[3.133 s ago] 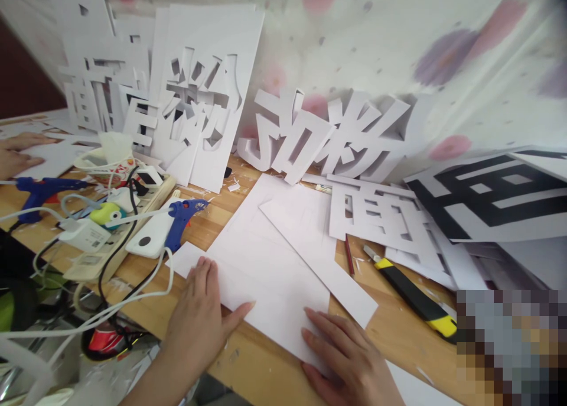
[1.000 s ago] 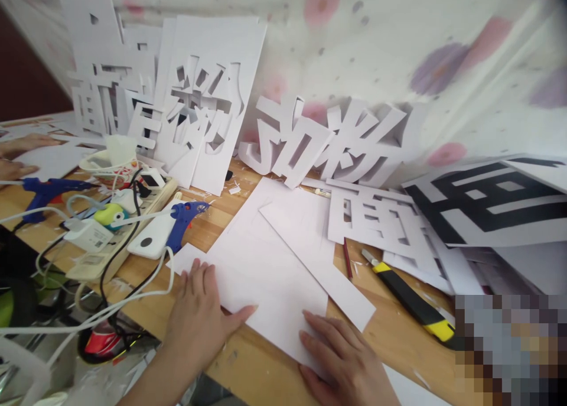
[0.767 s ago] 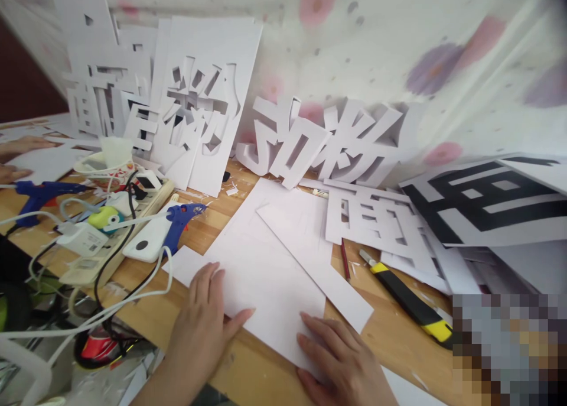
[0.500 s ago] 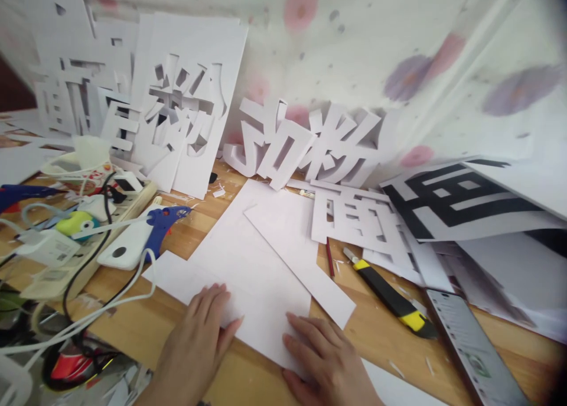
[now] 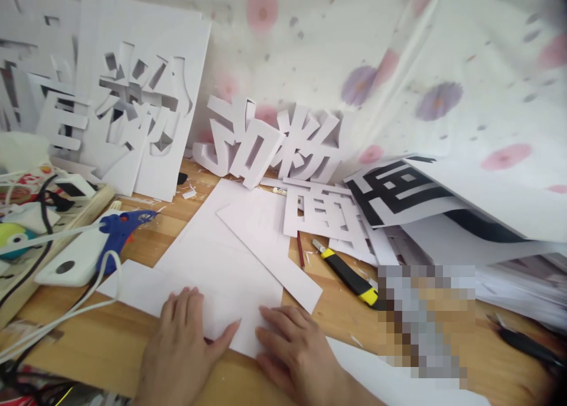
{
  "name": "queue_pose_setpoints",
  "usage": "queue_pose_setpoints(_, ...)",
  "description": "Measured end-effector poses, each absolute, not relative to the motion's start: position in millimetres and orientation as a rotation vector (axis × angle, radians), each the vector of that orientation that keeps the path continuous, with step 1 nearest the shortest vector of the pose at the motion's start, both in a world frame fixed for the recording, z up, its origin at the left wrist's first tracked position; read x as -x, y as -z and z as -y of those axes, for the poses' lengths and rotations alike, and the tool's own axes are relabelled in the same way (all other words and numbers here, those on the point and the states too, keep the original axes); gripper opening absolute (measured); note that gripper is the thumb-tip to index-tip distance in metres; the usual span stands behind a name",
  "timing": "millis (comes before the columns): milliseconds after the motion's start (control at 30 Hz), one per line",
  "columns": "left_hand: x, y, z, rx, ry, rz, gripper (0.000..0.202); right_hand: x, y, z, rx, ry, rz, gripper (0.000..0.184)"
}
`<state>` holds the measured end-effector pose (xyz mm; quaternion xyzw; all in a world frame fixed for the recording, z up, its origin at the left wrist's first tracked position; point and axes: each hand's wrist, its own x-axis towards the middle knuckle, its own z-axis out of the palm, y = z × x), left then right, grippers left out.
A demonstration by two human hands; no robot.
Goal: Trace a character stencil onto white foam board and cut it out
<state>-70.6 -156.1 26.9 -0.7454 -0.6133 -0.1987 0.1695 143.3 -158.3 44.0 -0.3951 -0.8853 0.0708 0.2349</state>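
Observation:
Both of my hands lie flat on the near edge of a large white sheet (image 5: 212, 264) on the wooden table (image 5: 110, 341). My left hand (image 5: 179, 347) is open with fingers spread on the sheet's front left part. My right hand (image 5: 295, 356) is open too, its fingers pressing the sheet's near corner. A narrower white strip (image 5: 270, 246) lies across the sheet just beyond my hands. A black-and-yellow utility knife (image 5: 348, 273) rests to the right of the strip, next to a red pencil (image 5: 300, 249).
White cut-out foam characters (image 5: 266, 143) and cut boards (image 5: 133, 98) lean on the flowered cloth at the back. A blue glue gun (image 5: 119, 229), a power bank (image 5: 68, 264) and cables sit left. Printed black-and-white sheets (image 5: 398, 193) pile up right. A blurred patch (image 5: 425, 320) covers something.
The view has swung to the right, so everything has shifted left in the picture. My hands stay flat on the sheet; the left one slid slightly along its edge.

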Motion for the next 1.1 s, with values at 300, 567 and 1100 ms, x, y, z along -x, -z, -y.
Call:
queue_pose_setpoints(300, 83.2, -12.8, 167.5, 2.265, 0.593, 1.464, 0.065, -138.1, -41.4, 153.7, 0.929, -0.062, 2.499, 0.012)
queue_pose_setpoints(567, 108.3, -14.4, 172.6, 2.452, 0.365, 1.223, 0.078, -139.4, -46.2, 149.3, 0.936, -0.188, 2.481, 0.013)
queue_pose_setpoints(1100, 108.6, -18.1, 166.6, 2.481, 0.401, 1.151, 0.080, -186.7, -71.2, 115.6, 1.472, -0.075, 2.271, 0.022)
